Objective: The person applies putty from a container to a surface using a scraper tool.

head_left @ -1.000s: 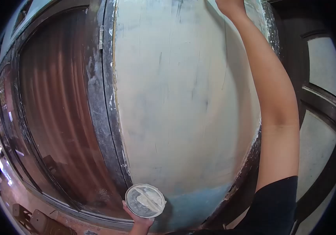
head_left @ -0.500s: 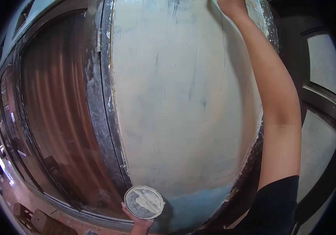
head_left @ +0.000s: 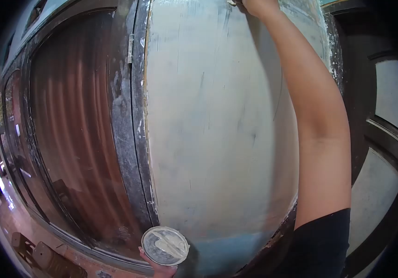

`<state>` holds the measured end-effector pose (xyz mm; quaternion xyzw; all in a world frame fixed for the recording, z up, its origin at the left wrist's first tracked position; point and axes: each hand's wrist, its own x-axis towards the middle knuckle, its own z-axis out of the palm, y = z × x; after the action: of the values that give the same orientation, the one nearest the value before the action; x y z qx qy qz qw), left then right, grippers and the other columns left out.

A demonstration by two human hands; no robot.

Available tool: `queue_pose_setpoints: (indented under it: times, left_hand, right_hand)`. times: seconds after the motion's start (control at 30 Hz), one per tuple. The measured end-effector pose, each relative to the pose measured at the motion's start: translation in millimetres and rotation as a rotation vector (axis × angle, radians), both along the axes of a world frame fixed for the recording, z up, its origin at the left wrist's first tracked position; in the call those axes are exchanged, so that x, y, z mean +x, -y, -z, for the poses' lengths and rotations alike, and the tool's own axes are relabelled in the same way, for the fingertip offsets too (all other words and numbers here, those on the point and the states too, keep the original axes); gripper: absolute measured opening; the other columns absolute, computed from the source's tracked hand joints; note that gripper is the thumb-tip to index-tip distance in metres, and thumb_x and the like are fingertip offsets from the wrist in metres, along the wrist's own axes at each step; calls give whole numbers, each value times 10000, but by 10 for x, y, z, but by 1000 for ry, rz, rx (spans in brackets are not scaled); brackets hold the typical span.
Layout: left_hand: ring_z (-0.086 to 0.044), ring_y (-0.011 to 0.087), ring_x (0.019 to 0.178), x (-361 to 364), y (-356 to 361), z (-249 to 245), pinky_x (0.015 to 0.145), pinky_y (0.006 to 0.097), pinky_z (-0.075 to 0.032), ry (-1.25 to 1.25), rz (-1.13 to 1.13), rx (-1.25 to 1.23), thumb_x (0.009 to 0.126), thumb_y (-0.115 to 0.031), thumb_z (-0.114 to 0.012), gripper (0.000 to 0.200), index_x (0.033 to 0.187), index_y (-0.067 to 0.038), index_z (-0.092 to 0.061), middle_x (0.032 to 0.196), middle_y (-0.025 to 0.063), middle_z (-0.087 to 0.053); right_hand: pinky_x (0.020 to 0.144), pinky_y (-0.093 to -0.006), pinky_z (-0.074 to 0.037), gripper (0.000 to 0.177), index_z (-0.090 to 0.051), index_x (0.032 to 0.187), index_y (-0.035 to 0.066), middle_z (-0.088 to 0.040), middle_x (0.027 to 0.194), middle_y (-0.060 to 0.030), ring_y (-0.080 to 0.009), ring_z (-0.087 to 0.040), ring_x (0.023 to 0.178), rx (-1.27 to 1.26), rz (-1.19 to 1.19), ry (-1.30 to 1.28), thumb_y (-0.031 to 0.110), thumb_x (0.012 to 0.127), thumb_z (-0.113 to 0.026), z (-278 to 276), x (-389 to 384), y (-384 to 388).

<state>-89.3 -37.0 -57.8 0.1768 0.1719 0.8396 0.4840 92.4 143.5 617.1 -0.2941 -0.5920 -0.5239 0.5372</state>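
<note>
At the bottom centre, my left hand [head_left: 161, 269] holds a round container [head_left: 165, 245] from below, its fingers against the left rim. Pale paste and a flat strip lying across the top show inside it. My right arm stretches up to the top edge, where my right hand [head_left: 260, 6] is closed beside the pale panel [head_left: 213, 116]. A small pale-smeared bit of something [head_left: 232, 3] juts from its fingers, mostly cut off by the frame. The panel has dark scratches and a bluish lower band.
Left of the panel stands a dark frame [head_left: 127, 134] with a metal hinge [head_left: 130, 48], then glass with a reddish-brown curtain [head_left: 76, 116] behind. Brown plastic stools [head_left: 53, 262] sit at the lower left. Dark woodwork with pale panels [head_left: 389, 88] is on the right.
My right hand has moved left along the top of the panel, bringing the thing in its fingers partly into view. The container has shifted slightly left and down, while the panel appears farther right.
</note>
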Motion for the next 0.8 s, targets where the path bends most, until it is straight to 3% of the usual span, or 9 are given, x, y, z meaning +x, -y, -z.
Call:
queue_pose_setpoints:
  times: [0.07,0.17,0.3,0.33,0.43,0.57,0.7,0.77,0.8]
  left_hand:
    - [-399,356,1287,-51,-46,29,1038,576,-354,88,37,19,754,-829,-337,906,1418,-213,-375,1445,65,-383]
    - [-408,351,1281,-97,-94,56,1042,565,-354,76,36,10,759,-824,-335,899,1412,-209,-383,1438,63,-394]
    - [-414,350,1276,-69,-105,-6,1033,563,-363,79,22,-20,761,-823,-331,899,1406,-199,-397,1433,64,-403]
    - [-416,349,1275,-73,-101,4,1029,563,-366,87,35,-35,761,-823,-332,898,1401,-197,-404,1432,67,-404]
    - [-418,348,1275,-91,-91,35,1022,566,-368,66,58,-37,760,-826,-326,900,1395,-195,-415,1426,72,-413]
    - [-426,361,1259,-195,-85,258,1017,580,-367,79,153,-20,747,-834,-340,908,1388,-196,-422,1416,74,-422]
    - [-430,359,1255,-142,16,77,1017,576,-372,50,163,-58,750,-822,-364,896,1387,-196,-422,1417,80,-421]
    - [-429,358,1259,-114,52,68,1010,579,-381,60,150,-36,752,-815,-373,887,1384,-194,-426,1417,80,-421]
    - [-433,364,1255,-121,46,61,997,597,-388,77,174,-31,751,-810,-384,886,1384,-191,-424,1414,85,-424]
  right_hand:
    - [784,-448,-502,161,-695,855,100,-671,929,-171,-349,-636,907,-124,-29,-24,158,784,-563,30,3,48]
    - [785,-445,-500,157,-694,856,90,-666,927,-182,-350,-631,921,-9,-27,58,132,773,-568,3,14,-131]
    - [784,-446,-497,153,-691,854,84,-664,913,-188,-358,-630,913,-85,-10,88,111,762,-572,234,-39,68]
    - [777,-447,-498,146,-685,853,82,-663,904,-190,-364,-631,896,-206,-49,82,119,761,-578,321,1,134]
    - [769,-448,-499,133,-678,845,79,-660,891,-189,-362,-635,877,-78,-62,127,128,765,-584,400,-5,3]
    - [780,-443,-492,127,-672,838,73,-641,880,-192,-367,-623,879,-95,-95,128,132,786,-572,662,9,-33]
    - [785,-442,-486,125,-663,837,60,-633,880,-191,-368,-618,877,-132,-147,163,132,790,-573,992,-4,52]
    - [783,-445,-483,150,-679,883,65,-644,885,-190,-366,-619,881,-118,-140,166,142,818,-568,1173,14,44]
    - [814,-404,-495,216,-644,1022,85,-632,988,-124,-307,-618,930,-135,-60,151,124,817,-592,1277,21,34]
